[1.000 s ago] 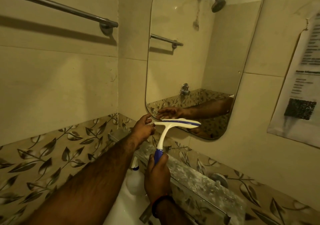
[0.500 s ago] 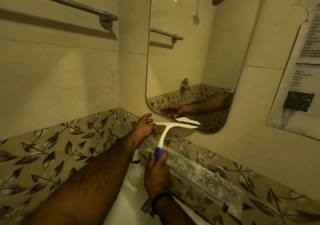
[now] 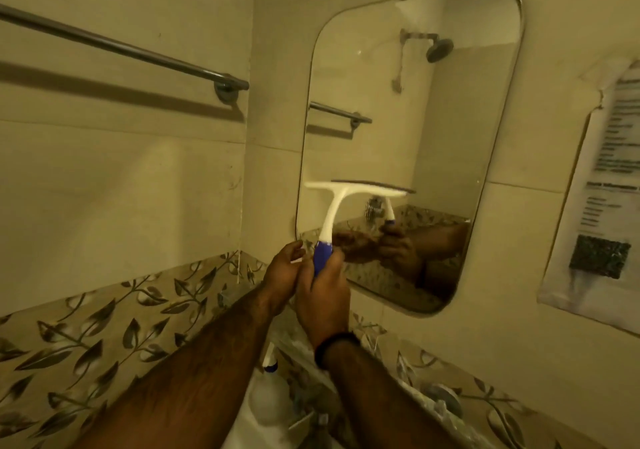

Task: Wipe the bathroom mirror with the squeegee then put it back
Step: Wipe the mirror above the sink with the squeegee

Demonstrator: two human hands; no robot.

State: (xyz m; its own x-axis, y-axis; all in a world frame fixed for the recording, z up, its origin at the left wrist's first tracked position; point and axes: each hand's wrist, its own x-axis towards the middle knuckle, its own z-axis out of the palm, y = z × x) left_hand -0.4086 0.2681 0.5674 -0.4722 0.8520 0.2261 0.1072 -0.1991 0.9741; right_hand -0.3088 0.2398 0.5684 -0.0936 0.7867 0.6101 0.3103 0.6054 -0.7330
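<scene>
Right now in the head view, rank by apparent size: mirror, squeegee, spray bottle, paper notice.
1. mirror
2. paper notice, cut off by the frame
3. squeegee
4. spray bottle, partly hidden; ranking against squeegee unsure

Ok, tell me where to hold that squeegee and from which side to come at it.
Take the squeegee by the blue grip at the bottom of its curved white neck, coming from below. The handle hangs down from the wide blade head, which is up at the mirror, so a hold from underneath leaves the blade free. The right hand already wraps the grip that way; the left hand is beside it.
</scene>
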